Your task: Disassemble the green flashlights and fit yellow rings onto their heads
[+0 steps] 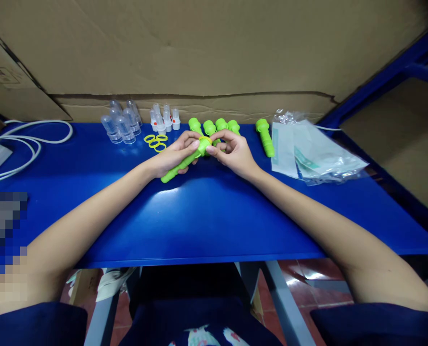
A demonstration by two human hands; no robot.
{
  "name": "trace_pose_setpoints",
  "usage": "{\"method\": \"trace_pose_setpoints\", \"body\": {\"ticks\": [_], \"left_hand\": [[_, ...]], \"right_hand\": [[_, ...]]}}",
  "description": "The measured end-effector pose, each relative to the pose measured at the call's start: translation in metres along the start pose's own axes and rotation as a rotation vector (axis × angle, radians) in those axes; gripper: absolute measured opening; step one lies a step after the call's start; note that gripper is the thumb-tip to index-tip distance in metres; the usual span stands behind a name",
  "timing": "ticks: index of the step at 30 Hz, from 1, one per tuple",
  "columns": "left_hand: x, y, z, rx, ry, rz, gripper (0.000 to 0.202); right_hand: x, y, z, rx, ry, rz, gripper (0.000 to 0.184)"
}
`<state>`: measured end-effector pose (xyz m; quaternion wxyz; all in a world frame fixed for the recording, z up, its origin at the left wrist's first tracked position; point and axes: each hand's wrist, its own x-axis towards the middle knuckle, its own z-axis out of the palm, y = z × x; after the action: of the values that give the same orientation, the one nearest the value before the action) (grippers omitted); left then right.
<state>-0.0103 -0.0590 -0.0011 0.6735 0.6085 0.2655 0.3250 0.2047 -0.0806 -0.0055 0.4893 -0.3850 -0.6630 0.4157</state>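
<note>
My left hand [174, 156] is closed round a green plastic tube [180, 167] that points down-left over the blue table [199, 216]. My right hand [233, 151] pinches a yellow ring [205, 140] against the tube's wide top end. Both hands meet at the middle of the table, just in front of a row of green tubes [216, 126]. Three loose yellow rings [155, 141] lie just left of my left hand.
Clear plastic caps [122, 124] and small white pieces with red dots [163, 119] stand at the back. A lone green tube [265, 137] lies beside clear plastic bags [315, 154] on the right. White cable [30, 139] loops at the left. Cardboard [199, 48] walls the back.
</note>
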Motion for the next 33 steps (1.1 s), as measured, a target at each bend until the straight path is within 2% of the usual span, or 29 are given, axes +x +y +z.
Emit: {"method": "trace_pose_setpoints", "body": {"ticks": [9,13,18,25,33], "left_hand": [[0.002,-0.001,-0.005,0.025,-0.063,0.005,0.049],[0.002,-0.001,-0.004,0.018,-0.049,0.014,0.046],[0.002,-0.003,-0.001,-0.013,-0.036,0.046,0.056],[0.001,-0.001,0.002,-0.009,-0.031,-0.029,0.044],[0.002,-0.003,0.008,-0.027,-0.042,0.055,0.072]], "right_hand": [[0.001,0.002,-0.004,-0.041,-0.041,-0.031,0.063],[0.001,0.001,-0.003,-0.009,-0.034,-0.028,0.064],[0.000,0.000,-0.002,-0.009,-0.020,-0.023,0.063],[-0.001,0.001,-0.001,-0.055,-0.041,-0.028,0.067],[0.001,0.005,0.003,-0.109,0.031,-0.110,0.072]]}}
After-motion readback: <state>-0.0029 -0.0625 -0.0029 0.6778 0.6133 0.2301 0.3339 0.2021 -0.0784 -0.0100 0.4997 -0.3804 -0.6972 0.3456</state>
